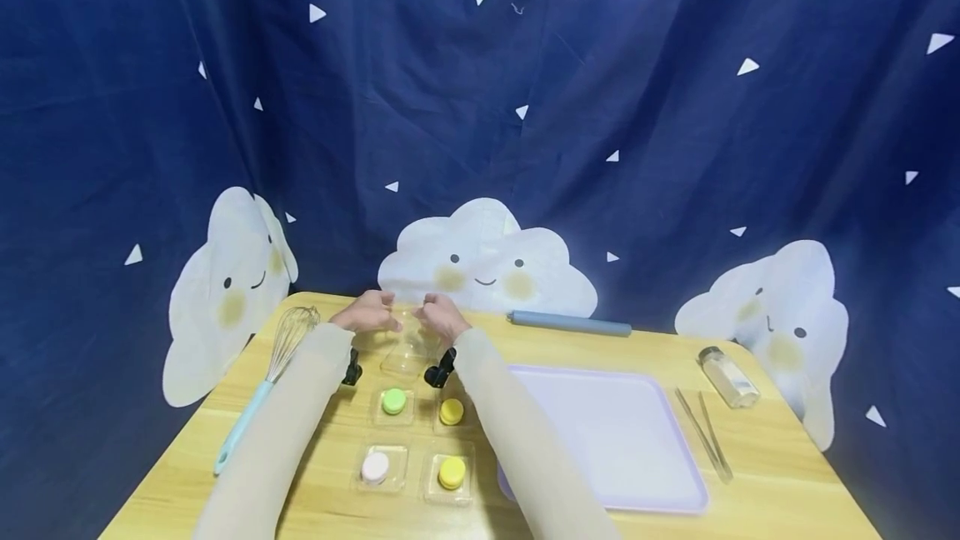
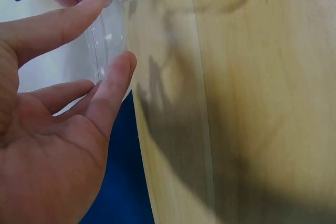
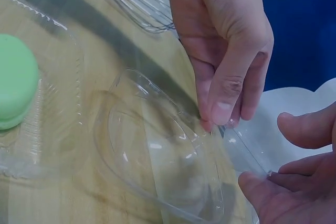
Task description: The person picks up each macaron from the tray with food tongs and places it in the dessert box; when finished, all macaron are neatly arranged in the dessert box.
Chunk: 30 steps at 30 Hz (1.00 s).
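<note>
Left of centre in the head view, near the far edge of the wooden bench point(image 1: 795, 482), a clear plastic clamshell box point(image 1: 405, 354) lies between two bare hands. The work in hand looks like parting or folding its thin joined halves; the next move would call for even, gentle pressure from both sides, since such plastic could crease or slip. At middle left, the left grip point(image 1: 370, 312) appears to pinch the rim between thumb and fingers, as seen at upper centre of the right wrist view. Nearer the frame's centre, the right grip point(image 1: 444, 317) is spread, its thumb standing off while straight fingers touch an upright clear flap. Toward the bottom centre, a green macaron point(image 1: 393, 401) sits in a small tray point(image 1: 411, 419), nearest the box.
</note>
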Motion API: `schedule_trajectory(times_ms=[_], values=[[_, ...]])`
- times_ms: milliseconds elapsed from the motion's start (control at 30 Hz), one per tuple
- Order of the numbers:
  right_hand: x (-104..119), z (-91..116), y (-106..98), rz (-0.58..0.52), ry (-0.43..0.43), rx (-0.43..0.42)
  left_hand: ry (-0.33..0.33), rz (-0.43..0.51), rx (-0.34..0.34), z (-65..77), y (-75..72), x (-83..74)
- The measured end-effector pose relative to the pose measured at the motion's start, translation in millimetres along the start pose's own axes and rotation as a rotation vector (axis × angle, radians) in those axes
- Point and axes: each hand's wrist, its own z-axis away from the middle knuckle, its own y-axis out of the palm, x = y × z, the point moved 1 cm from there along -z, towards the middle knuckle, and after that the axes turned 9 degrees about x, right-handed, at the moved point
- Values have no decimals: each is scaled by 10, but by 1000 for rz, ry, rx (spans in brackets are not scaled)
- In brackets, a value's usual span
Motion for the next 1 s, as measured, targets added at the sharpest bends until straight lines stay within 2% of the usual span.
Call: schedule_trajectory(times_ms=[200,467,600,667,767,867,1000], values=[[75,9,12,-1,-17,0,4,-36,12,27,-39,-15],[130,22,5,-2,-56,2,-40,-12,28,42,-80,-67],[149,43,-3,12,-58,-6,-16,-19,3,48,-78,-95],[167,61,-8,20,-77,-6,19,-79,-43,62,-76,-119],[199,88,-38,-16,-116,16,93,-238,-153,106,-68,-164],[237,125,-107,-117,-157,46,195,-390,-282,183,-49,-223],[305,192,-245,-270,-198,98,410,-549,-424,307,-8,-290]])
